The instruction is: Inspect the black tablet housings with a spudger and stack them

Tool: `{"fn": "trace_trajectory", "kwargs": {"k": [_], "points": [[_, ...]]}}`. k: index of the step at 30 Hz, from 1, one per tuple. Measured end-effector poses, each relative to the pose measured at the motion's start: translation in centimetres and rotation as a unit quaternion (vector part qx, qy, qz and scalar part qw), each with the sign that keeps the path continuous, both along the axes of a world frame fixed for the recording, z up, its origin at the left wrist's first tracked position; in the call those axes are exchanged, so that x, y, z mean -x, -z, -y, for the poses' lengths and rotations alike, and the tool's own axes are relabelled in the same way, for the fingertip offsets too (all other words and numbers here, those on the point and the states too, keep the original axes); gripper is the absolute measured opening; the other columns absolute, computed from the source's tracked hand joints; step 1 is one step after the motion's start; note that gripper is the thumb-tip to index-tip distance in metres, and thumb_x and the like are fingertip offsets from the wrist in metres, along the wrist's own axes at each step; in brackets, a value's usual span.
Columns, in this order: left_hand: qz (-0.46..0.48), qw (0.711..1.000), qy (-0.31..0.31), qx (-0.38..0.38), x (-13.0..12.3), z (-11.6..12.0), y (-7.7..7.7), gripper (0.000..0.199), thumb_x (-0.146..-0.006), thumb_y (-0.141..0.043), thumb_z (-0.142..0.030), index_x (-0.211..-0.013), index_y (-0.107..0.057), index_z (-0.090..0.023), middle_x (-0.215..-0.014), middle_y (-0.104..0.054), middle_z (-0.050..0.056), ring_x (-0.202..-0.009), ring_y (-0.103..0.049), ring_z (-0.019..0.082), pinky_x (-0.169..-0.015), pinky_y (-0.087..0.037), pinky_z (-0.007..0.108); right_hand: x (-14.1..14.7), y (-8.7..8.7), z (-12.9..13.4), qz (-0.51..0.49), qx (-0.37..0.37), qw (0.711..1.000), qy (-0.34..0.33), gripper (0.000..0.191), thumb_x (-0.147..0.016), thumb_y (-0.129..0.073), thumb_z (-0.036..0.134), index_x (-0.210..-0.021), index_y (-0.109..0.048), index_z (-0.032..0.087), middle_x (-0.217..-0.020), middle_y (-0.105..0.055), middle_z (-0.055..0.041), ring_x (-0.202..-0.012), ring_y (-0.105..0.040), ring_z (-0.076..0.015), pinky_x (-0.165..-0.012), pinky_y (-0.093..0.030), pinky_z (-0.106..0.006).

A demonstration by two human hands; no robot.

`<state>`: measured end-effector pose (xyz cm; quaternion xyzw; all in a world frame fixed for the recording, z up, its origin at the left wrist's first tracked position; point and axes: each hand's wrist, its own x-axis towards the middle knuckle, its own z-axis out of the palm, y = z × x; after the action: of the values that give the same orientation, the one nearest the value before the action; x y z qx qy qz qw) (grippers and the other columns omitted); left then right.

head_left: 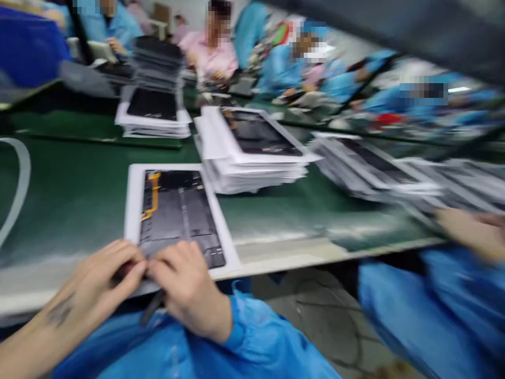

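Observation:
An open tablet housing (177, 210), dark grey inside with an orange flex cable (155, 192) on its left side, lies on a white sheet (134, 184) near the bench edge. Over its near left corner, my left hand (104, 276) is closed, thumb and fingers pinched; anything between them is hidden. My right hand (191, 292) is closed right beside it, fingertips almost meeting the left ones. From under the right fingers sticks out a dark narrow strip (152, 309), too blurred to name further.
Behind the tablet stand stacks of sheets (252, 171) topped with dark tablet parts, and a tall dark stack (157, 63). More stacks (366, 163) continue rightward. At right, a co-worker's hand (473, 231) and blue sleeve reach the bench (276, 221). A white curved band (21, 184) is at left.

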<state>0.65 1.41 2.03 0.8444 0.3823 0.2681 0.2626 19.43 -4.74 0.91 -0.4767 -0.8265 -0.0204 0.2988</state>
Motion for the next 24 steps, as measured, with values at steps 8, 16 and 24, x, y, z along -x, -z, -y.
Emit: {"fn": "trace_trajectory", "kwargs": {"k": [8,16,24], "points": [[0.072,0.997,-0.011,-0.036,0.7,0.4,-0.5,0.009,-0.101,-0.058,-0.018,-0.098,-0.066,-0.017,-0.088,-0.065,0.000,-0.084,-0.060,0.010,-0.076,-0.046,0.020,-0.4,1.1,-1.7,-0.190,0.073,0.978,-0.039,0.013,-0.098,-0.056,0.011,-0.090,-0.063,0.018,-0.083,-0.064,-0.0047,-0.080,-0.049,-0.0193,-0.070,-0.037,-0.034],[0.137,0.987,0.001,-0.080,0.1,1.5,0.9,0.011,-0.096,-0.065,-0.011,-0.106,-0.068,-0.013,-0.093,-0.066,0.004,-0.087,-0.063,0.010,-0.078,-0.050,0.020,-0.4,0.7,-1.7,-0.208,0.098,0.972,-0.039,0.018,-0.099,-0.054,0.012,-0.086,-0.066,0.020,-0.081,-0.064,-0.0032,-0.077,-0.049,-0.0186,-0.068,-0.036,-0.033],[0.123,0.991,0.002,-0.059,-0.2,1.4,0.3,0.004,-0.097,-0.063,-0.012,-0.098,-0.066,-0.014,-0.089,-0.065,0.002,-0.084,-0.062,0.009,-0.077,-0.049,0.020,-0.2,0.7,-1.7,-0.214,0.072,0.973,-0.048,0.014,-0.098,-0.057,0.010,-0.090,-0.066,0.017,-0.082,-0.064,-0.0039,-0.078,-0.050,-0.0185,-0.069,-0.037,-0.034]]}}
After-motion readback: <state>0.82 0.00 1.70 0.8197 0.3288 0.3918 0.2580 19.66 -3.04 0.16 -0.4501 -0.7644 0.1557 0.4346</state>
